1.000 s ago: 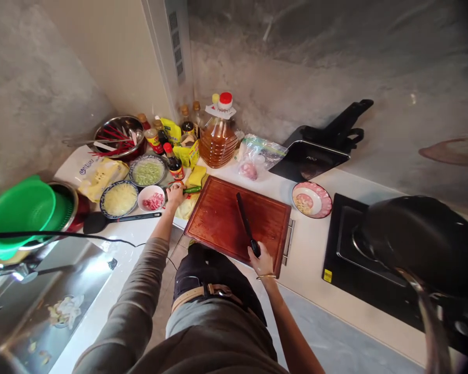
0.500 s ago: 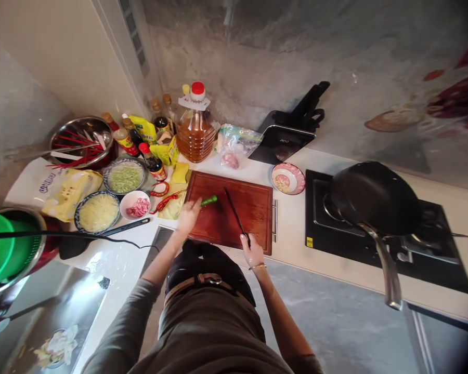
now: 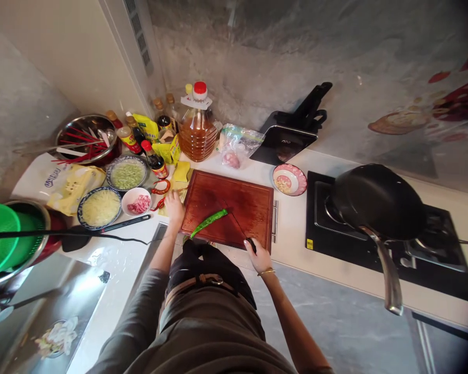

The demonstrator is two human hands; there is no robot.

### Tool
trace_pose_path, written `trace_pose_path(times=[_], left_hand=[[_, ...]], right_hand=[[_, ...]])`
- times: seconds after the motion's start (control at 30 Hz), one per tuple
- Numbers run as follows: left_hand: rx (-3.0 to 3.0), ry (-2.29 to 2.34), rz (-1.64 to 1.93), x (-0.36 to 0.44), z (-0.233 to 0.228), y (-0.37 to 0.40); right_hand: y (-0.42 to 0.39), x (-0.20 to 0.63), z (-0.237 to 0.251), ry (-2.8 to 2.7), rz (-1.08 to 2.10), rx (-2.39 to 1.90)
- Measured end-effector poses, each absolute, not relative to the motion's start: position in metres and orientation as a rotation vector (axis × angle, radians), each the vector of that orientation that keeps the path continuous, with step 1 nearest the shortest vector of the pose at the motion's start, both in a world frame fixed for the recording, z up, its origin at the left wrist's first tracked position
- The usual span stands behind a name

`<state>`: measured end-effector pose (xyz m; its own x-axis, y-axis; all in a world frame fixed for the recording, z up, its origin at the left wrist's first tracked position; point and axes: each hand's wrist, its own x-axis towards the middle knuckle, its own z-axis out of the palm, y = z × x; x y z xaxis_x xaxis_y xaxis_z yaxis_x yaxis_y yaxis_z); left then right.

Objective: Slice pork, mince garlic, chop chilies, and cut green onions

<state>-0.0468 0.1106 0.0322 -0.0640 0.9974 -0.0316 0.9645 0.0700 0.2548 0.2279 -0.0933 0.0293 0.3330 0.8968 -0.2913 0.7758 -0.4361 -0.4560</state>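
Observation:
A long green chili pepper [image 3: 209,222] lies on the dark red wooden cutting board [image 3: 245,199], near its front edge. My right hand [image 3: 259,256] grips the black handle of a knife [image 3: 239,229] whose blade rests on the board just right of the pepper. My left hand [image 3: 175,206] is at the board's left edge, beside red chili peppers [image 3: 160,188] lying on a yellow cloth; whether it holds one I cannot tell.
Bowls of shredded potato [image 3: 100,207], green pieces [image 3: 126,175] and pink meat [image 3: 138,201] stand left of the board, with sauce bottles and an oil jug [image 3: 197,131] behind. A black wok [image 3: 376,200] sits on the stove at right. A sink [image 3: 39,317] is at left.
My left hand carried the green pepper from the pile at left onto the board, let it go and moved back to the board's left edge. The knife shifted toward the front.

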Motion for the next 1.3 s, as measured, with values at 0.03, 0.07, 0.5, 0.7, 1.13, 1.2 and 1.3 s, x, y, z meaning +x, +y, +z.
trace_pose_path(times=[0.03, 0.07, 0.5, 0.7, 1.13, 1.2, 1.3], left_hand=[[1.959, 2.222, 0.199, -0.059, 0.033, 0.126], [1.932, 2.254, 0.137, -0.069, 0.032, 0.14], [2.33, 1.809, -0.337, -0.101, 0.02, 0.183], [2.439, 1.903, -0.172, -0.078, 0.049, 0.167], [2.341, 1.582, -0.173, 0.068, 0.037, 0.043], [2.276, 1.634, -0.154, 0.065, 0.04, 0.043], [2.11, 1.794, 0.028, 0.04, 0.057, 0.038]], right_hand=[[-0.094, 0.229, 0.028, -1.503, 0.748, -2.343], [-0.094, 0.23, 0.027, -1.494, 0.747, -2.327], [-0.095, 0.234, 0.017, -1.439, 0.741, -2.296], [-0.079, 0.241, 0.015, -1.435, 0.635, -2.461], [-0.031, 0.269, -0.009, -1.745, 0.28, -2.33], [-0.026, 0.271, -0.008, -1.806, 0.302, -2.298], [-0.018, 0.27, -0.003, -1.833, 0.359, -2.266]])
